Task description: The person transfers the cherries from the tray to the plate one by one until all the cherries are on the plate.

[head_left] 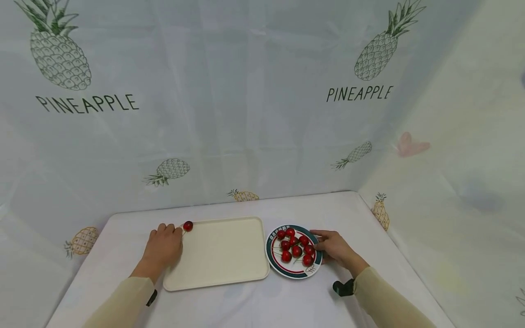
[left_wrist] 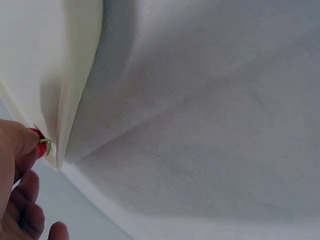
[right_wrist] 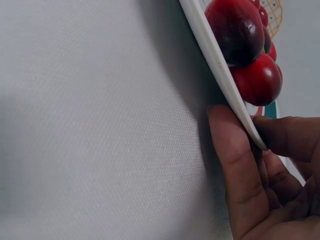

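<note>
At the far left corner of a cream rectangular tray (head_left: 223, 255), my left hand (head_left: 166, 243) pinches a single red cherry (head_left: 187, 226). In the left wrist view, the thumb and a finger cover part of the cherry (left_wrist: 42, 148), whose green stem shows. To the right stands a round white plate with a dark green rim (head_left: 271, 256), bearing several red cherries (head_left: 297, 251). My right hand (head_left: 336, 250) grips the plate's right edge. In the right wrist view, one finger lies under the rim and the thumb on top.
A white cloth (head_left: 246, 305) covers the table. Behind it hangs a pale curtain (head_left: 246, 114) printed with pineapples, and a similar curtain (head_left: 463, 205) runs along the right side. The plate stands close beside the tray's right edge.
</note>
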Action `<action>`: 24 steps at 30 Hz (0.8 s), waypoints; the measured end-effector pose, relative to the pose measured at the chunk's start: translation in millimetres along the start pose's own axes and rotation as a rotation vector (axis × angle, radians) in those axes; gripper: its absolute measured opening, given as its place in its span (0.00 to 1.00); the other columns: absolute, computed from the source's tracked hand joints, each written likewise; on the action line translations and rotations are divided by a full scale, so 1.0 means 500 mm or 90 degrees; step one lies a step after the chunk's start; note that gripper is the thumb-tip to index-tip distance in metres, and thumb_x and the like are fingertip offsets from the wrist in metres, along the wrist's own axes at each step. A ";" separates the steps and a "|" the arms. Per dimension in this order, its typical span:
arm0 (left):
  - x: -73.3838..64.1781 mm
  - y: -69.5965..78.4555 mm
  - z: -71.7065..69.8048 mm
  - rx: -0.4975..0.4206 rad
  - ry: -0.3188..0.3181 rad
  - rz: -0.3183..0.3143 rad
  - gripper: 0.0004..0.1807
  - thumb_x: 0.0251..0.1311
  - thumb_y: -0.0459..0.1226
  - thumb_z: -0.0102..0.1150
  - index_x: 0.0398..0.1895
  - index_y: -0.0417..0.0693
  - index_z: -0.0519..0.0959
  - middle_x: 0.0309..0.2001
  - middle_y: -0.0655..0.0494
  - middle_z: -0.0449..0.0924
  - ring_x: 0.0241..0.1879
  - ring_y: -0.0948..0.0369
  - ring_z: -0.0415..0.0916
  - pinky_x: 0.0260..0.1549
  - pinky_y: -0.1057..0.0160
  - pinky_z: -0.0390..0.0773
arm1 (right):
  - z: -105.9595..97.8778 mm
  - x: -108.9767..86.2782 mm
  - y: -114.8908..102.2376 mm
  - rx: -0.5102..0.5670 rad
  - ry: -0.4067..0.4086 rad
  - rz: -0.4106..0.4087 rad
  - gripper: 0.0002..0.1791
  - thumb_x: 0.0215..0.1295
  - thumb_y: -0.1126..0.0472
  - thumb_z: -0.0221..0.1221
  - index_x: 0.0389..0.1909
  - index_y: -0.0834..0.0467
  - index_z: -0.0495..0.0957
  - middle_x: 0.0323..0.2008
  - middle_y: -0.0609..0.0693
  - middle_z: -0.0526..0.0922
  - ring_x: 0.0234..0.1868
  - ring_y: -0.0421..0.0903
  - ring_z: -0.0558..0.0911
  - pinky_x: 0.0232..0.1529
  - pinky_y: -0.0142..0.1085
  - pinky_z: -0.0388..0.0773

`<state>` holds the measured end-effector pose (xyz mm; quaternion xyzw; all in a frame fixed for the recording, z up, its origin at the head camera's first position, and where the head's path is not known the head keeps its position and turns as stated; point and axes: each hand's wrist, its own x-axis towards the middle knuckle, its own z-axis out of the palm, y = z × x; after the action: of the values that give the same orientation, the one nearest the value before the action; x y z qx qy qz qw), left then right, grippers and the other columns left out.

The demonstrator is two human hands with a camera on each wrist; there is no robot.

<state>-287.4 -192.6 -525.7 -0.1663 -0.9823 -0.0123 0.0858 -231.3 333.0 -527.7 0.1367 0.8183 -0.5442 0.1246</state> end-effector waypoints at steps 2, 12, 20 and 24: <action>0.006 -0.001 0.005 -0.003 0.028 0.000 0.11 0.70 0.35 0.57 0.47 0.35 0.79 0.38 0.45 0.77 0.42 0.44 0.69 0.41 0.43 0.71 | -0.002 0.001 0.000 -0.001 -0.001 0.002 0.29 0.69 0.69 0.63 0.71 0.56 0.76 0.64 0.66 0.77 0.36 0.50 0.83 0.31 0.41 0.86; 0.024 -0.006 0.014 0.003 -0.010 -0.017 0.17 0.68 0.39 0.63 0.48 0.31 0.79 0.39 0.42 0.75 0.43 0.43 0.68 0.42 0.42 0.70 | -0.001 0.005 0.002 -0.006 0.001 0.008 0.29 0.69 0.68 0.64 0.71 0.56 0.76 0.54 0.62 0.81 0.33 0.50 0.83 0.30 0.41 0.85; 0.034 -0.011 0.033 0.022 -0.012 -0.005 0.11 0.74 0.33 0.52 0.47 0.33 0.80 0.38 0.43 0.75 0.43 0.44 0.68 0.41 0.42 0.69 | -0.004 0.002 -0.006 0.000 -0.010 0.007 0.28 0.71 0.68 0.64 0.71 0.57 0.76 0.49 0.60 0.83 0.32 0.50 0.84 0.29 0.41 0.85; 0.037 -0.010 0.041 0.028 -0.019 -0.002 0.12 0.75 0.31 0.49 0.50 0.32 0.80 0.40 0.42 0.76 0.45 0.43 0.68 0.43 0.40 0.69 | -0.005 0.001 -0.007 -0.003 -0.016 0.006 0.29 0.71 0.68 0.63 0.72 0.58 0.75 0.51 0.61 0.83 0.33 0.49 0.84 0.29 0.41 0.85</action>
<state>-309.4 -190.3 -542.7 -0.1633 -0.9836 0.0118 0.0750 -233.2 334.2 -524.0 0.1334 0.8171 -0.5436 0.1376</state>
